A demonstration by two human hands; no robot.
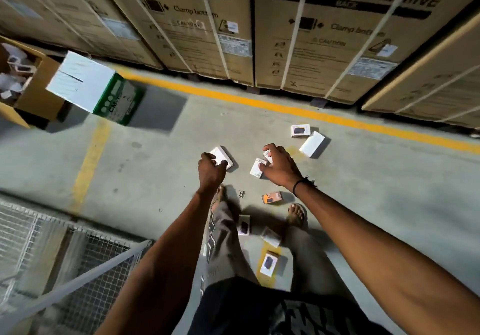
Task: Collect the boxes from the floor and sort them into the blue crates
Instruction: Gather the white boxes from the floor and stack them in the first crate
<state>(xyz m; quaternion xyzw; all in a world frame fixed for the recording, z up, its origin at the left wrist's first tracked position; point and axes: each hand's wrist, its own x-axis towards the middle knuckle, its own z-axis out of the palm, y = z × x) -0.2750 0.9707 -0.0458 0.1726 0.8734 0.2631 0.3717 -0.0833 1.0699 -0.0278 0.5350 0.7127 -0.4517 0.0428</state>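
White small boxes lie scattered on the grey concrete floor (155, 168), where the left hand (211, 169) curls its fingers over one white box (222, 156) and the right hand (279, 167) apparently pinches another small box (257, 167) beside it.

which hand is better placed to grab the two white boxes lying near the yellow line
Right. The two white boxes lie just beyond the right hand, though it already holds small boxes; the left hand grips a box farther away.
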